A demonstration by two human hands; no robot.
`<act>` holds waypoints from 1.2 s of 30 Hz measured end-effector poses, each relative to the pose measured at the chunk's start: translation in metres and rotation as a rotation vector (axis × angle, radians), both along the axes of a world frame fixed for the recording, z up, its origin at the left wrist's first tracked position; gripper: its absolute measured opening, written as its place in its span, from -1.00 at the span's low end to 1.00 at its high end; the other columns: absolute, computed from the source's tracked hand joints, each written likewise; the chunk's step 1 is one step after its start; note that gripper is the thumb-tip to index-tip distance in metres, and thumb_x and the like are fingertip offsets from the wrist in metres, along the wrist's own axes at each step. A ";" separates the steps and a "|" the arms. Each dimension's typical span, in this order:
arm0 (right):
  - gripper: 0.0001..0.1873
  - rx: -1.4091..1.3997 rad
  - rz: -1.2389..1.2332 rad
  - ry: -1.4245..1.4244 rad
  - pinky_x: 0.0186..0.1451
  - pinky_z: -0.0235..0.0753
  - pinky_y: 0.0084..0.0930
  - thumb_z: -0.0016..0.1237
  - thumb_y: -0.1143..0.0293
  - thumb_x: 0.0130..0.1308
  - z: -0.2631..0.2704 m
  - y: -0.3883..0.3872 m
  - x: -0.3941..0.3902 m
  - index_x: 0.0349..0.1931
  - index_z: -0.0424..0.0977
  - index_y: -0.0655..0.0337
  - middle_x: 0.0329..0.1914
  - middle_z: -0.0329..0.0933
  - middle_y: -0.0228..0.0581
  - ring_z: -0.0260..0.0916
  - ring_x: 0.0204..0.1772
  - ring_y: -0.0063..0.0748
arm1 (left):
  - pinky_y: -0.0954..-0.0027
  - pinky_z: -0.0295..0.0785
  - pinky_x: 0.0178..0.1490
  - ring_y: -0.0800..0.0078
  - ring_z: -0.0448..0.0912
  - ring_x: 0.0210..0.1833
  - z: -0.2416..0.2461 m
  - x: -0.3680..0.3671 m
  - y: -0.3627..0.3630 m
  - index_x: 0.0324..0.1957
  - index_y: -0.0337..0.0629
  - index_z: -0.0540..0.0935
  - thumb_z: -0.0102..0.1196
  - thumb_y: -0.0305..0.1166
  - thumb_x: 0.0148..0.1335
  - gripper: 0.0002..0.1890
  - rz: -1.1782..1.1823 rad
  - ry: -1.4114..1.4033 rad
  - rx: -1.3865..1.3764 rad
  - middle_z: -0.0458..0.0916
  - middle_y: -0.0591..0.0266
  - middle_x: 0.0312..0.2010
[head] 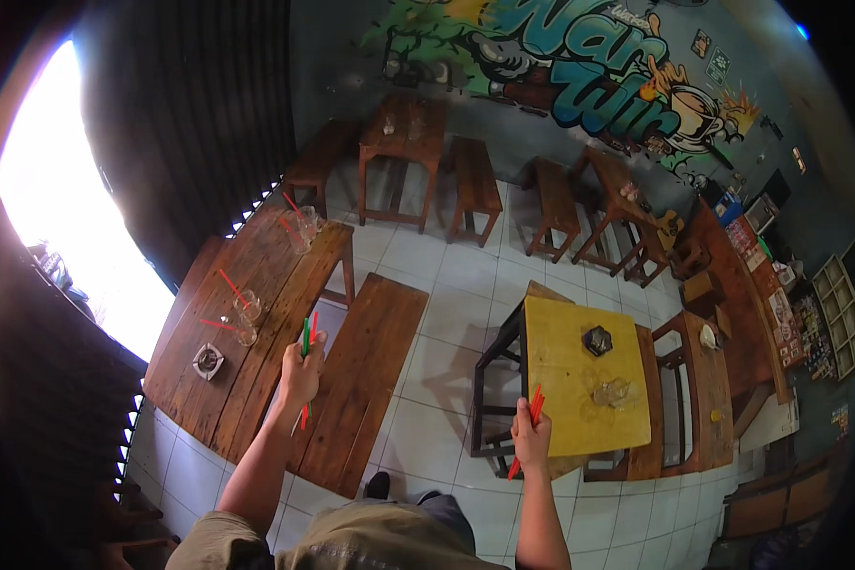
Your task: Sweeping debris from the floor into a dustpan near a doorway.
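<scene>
My left hand (302,374) is closed around green and red drinking straws (306,336), above the gap between a long wooden table and its bench. My right hand (531,433) grips several red straws (536,404) near the front left corner of the yellow-topped table (556,356). On the wooden table (206,402) stand clear glasses (247,305) with red straws in them, and a square ashtray (208,361) with something dark inside. The yellow table carries a dark ashtray (598,341) and clear glassware (613,392), whose exact number is hard to tell.
A wooden bench (370,370) runs along the long table's right side. More wooden tables (402,128) and benches (476,171) line the painted wall. At right are a wooden counter (748,285), a guitar (670,226) and another table (709,399). White floor tiles (427,420) show between the furniture.
</scene>
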State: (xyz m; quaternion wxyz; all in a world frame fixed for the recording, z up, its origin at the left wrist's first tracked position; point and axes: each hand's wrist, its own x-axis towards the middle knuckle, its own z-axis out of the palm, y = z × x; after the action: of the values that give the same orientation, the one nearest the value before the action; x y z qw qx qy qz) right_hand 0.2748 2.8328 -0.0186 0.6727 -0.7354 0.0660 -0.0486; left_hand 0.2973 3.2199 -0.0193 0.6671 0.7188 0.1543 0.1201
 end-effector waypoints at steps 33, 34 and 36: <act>-0.48 -0.390 0.777 -0.048 -0.52 0.01 -0.43 -0.13 0.12 0.37 -0.002 0.161 0.285 -0.68 0.15 0.28 -0.76 0.03 -0.41 -0.05 -0.58 -0.55 | 0.39 0.39 -0.36 0.49 0.48 -0.49 -0.138 0.003 0.162 -0.14 -0.22 0.52 0.33 0.17 -0.12 -0.31 1.284 0.365 0.186 0.51 0.32 -0.56; -0.49 -0.377 0.784 -0.043 -0.52 0.01 -0.44 -0.12 0.13 0.37 0.003 0.169 0.291 -0.68 0.16 0.28 -0.76 0.04 -0.41 -0.05 -0.58 -0.55 | 0.34 0.41 -0.32 0.44 0.52 -0.45 -0.148 0.006 0.180 -0.08 -0.22 0.51 0.34 0.19 -0.15 -0.25 1.280 0.369 0.227 0.55 0.28 -0.51; -0.49 -0.379 0.790 -0.050 -0.52 0.01 -0.44 -0.12 0.13 0.37 0.004 0.190 0.298 -0.68 0.17 0.28 -0.76 0.04 -0.41 -0.05 -0.58 -0.55 | 0.38 0.41 -0.29 0.52 0.49 -0.42 -0.173 0.009 0.217 -0.05 -0.22 0.51 0.36 0.14 -0.15 -0.26 1.277 0.455 0.324 0.56 0.36 -0.44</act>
State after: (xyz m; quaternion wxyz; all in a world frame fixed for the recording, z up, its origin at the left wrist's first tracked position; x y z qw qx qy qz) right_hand 0.5732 3.0225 -0.0144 0.4941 -0.8133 -0.2466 0.1834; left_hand 0.3066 3.4370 -0.1919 0.3015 0.5853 0.6628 0.3569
